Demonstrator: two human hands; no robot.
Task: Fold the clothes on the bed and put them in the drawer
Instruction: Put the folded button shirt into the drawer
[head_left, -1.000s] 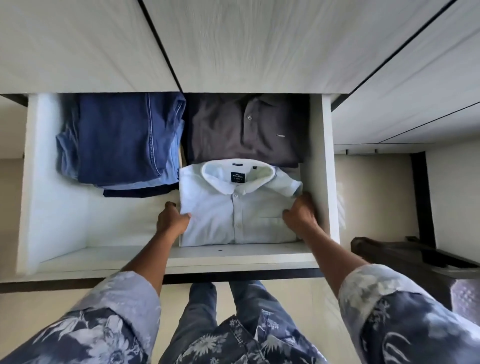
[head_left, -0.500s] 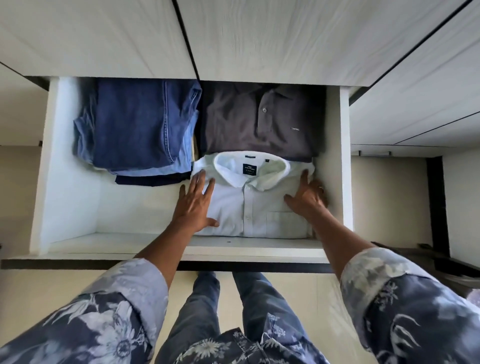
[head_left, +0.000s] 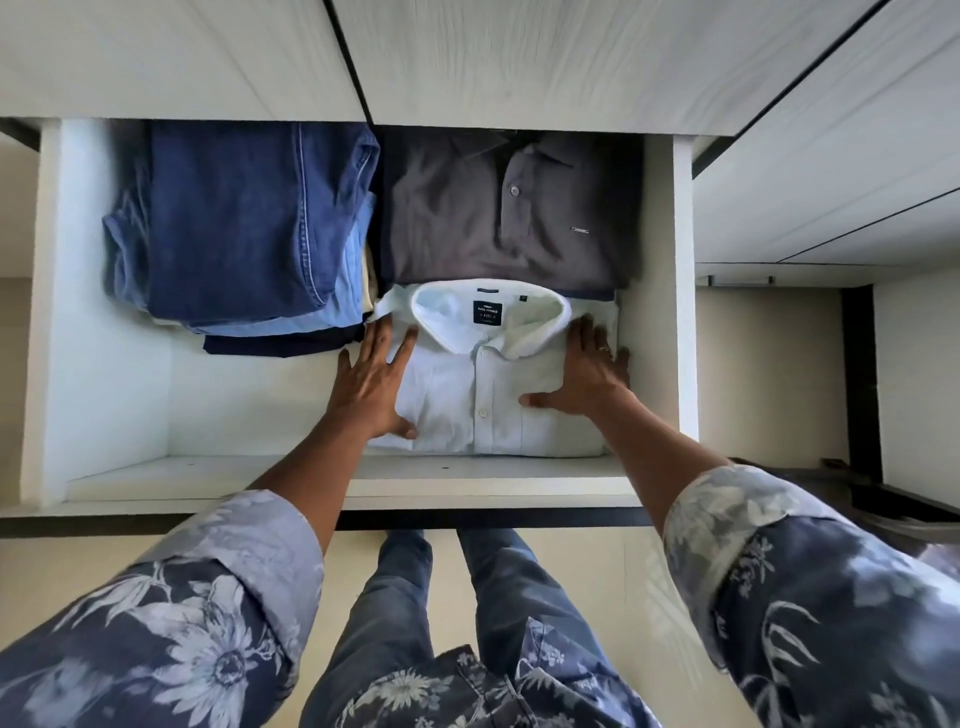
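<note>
An open white drawer (head_left: 249, 410) fills the middle of the frame, its front wall running along its lower edge. In its upper left lies a stack of folded jeans (head_left: 234, 218), dark blue denim on top, lighter blue beneath, with a navy garment (head_left: 275, 345) at the bottom. At upper right lies a folded dark grey polo shirt (head_left: 467, 228). Just below it, touching, a folded white button-up shirt (head_left: 483, 400) lies close to the right wall, collar toward the polo

Soft cloth in a matt white board drawer (head_left: 104, 338)
The folded white dress shirt (head_left: 488, 410) looks smooth and crisp; the grey-brown polo shirt (head_left: 467, 223) a matt knit; the folded blue jeans (head_left: 228, 218) coarse denim; the pale cabinet fronts (head_left: 519, 62) carry matt wood grain.
</note>
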